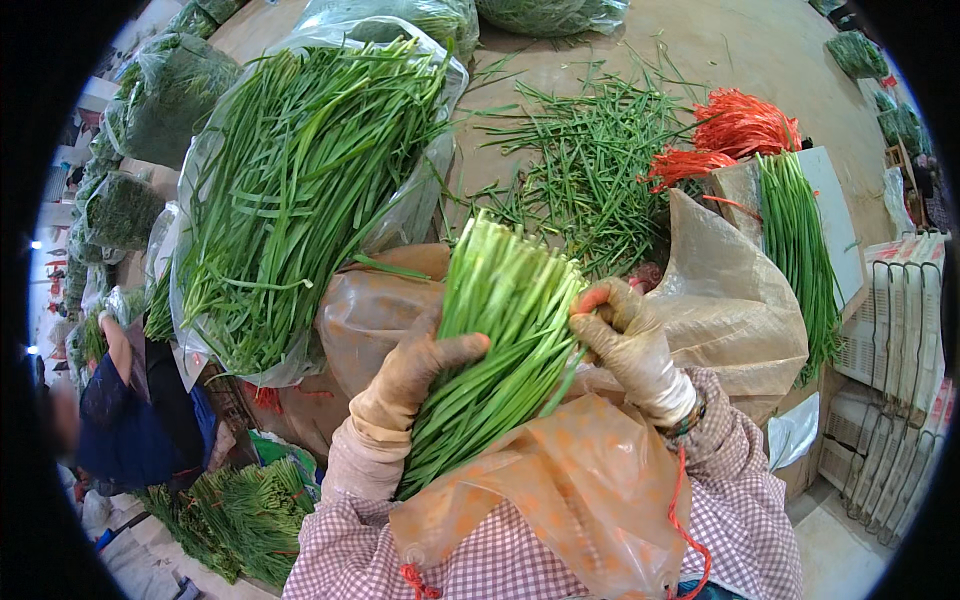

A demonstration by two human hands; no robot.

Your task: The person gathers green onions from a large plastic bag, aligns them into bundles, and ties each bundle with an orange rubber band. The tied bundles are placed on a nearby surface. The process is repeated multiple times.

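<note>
My left hand (431, 360), in a soiled glove, is wrapped around the left side of a thick bunch of garlic chives (495, 330). The pale cut ends point away from me, and the leaves hang toward my lap over an orange-patterned plastic apron (555, 480). At the bunch's right edge, my gloved right hand (622, 330) has its fingers curled and pinched together. A loose green leaf (561, 386) runs down from these fingertips. Ahead and to the left lies a large heap of chives (315, 165) in an open clear plastic bag (454, 161).
Loose trimmed leaves (600, 165) litter the floor ahead. Red ties (746, 124) and a tied chive bundle (799, 255) rest on a stand at right, near white plastic crates (892, 315). Another person (142, 420) is at left, beside bundled greens (240, 517). Filled bags (176, 97) stand behind.
</note>
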